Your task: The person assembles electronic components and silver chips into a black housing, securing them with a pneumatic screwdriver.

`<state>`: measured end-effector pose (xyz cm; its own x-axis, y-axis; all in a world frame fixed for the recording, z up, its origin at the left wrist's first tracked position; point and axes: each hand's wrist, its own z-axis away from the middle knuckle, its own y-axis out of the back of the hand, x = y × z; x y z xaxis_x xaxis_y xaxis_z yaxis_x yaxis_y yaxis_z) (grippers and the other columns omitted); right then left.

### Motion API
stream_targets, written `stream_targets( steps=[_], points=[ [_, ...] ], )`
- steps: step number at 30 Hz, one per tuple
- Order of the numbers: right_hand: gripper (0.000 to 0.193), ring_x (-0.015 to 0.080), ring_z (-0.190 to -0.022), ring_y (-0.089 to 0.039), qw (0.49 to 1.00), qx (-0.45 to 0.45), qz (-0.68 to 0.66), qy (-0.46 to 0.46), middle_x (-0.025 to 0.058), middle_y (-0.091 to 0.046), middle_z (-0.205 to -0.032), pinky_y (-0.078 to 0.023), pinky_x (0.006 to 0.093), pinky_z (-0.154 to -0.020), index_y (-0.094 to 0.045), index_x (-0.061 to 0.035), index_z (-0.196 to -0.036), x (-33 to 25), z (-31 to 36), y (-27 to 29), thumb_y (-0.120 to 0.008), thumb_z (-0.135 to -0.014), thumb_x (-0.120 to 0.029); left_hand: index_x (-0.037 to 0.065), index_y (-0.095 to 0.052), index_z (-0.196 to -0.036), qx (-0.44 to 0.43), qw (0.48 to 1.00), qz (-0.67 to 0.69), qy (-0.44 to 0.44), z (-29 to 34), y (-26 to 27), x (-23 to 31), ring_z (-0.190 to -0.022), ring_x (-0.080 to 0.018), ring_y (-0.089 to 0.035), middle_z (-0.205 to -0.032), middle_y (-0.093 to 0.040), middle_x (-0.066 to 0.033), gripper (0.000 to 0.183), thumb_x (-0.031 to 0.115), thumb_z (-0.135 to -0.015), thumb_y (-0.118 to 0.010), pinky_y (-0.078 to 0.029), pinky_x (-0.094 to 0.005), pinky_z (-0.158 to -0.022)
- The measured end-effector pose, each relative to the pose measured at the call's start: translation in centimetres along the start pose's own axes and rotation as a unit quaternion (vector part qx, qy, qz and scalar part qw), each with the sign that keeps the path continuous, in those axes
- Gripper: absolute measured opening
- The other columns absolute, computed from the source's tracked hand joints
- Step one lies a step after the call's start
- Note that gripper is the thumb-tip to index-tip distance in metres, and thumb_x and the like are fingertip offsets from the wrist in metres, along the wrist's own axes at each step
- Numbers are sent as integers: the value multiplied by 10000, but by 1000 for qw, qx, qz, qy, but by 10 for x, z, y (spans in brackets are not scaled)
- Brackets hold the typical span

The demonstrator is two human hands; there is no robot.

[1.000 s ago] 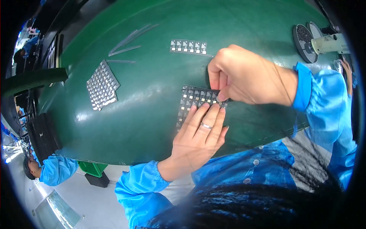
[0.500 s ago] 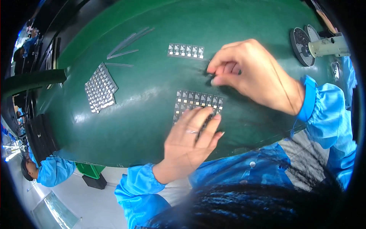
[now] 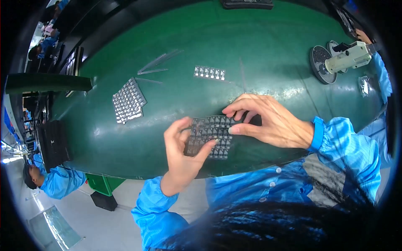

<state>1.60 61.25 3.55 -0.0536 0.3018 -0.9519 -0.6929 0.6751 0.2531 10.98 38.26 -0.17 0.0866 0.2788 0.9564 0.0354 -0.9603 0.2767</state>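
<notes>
A panel of small dark circuit boards in rows is between my hands near the table's front edge. My left hand grips its left side, fingers at the left edge and thumb lying over the face. At the panel's upper right corner, the thumb and index finger of my right hand close on the edge; the other fingers are curled. Farther off lies a short row of circuit boards. To the left rests a group of similar board panels, overlapping at an angle.
Thin cut-off strips lie beyond the left panels, and another thin strip stretches right of the short row. A cream-coloured device with a dark round plate stands at right, near a small clear bag. A co-worker's blue sleeve shows at lower left.
My right hand has come down from beside the short row to the panel's corner. My left hand has shifted left and turned, from lying over the panel to gripping its side. The view has shifted.
</notes>
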Motion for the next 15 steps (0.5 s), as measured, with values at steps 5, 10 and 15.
stream_targets(
  steps=[5, 10, 15],
  points=[
    [357, 217, -929, -633, 982, 100, 64, 146, 135, -612, -1127, -515, 320, -783, -592, -6, -1223, -14, 3, 7, -677, -878, -50, 51, -536, -1206, -27, 926, -158, -341, -23, 40, 18, -959, -306, -688, -1097, -660, -197, 541, -12, -724, -773, -591, -387, -801],
    [160, 156, -861, -620, 986, 131, 45, 97, 91, -637, -1001, -513, 275, -710, -675, 4, -1069, -16, 5, 22, -649, -933, -77, 43, -719, -1048, -193, 817, -386, -382, -39, 38, 12, -961, -267, -693, -1098, -702, -106, 348, 69, -701, -735, -573, -375, -782],
    [111, 171, -825, -621, 988, 112, 52, 89, 101, -624, -930, -509, 287, -706, -670, -3, -1019, -4, 9, 17, -644, -931, -65, 65, -738, -1017, -67, 832, -372, -405, -32, 53, 12, -1007, -261, -684, -1061, -714, -69, 297, 72, -720, -734, -578, -418, -875]
  ],
)
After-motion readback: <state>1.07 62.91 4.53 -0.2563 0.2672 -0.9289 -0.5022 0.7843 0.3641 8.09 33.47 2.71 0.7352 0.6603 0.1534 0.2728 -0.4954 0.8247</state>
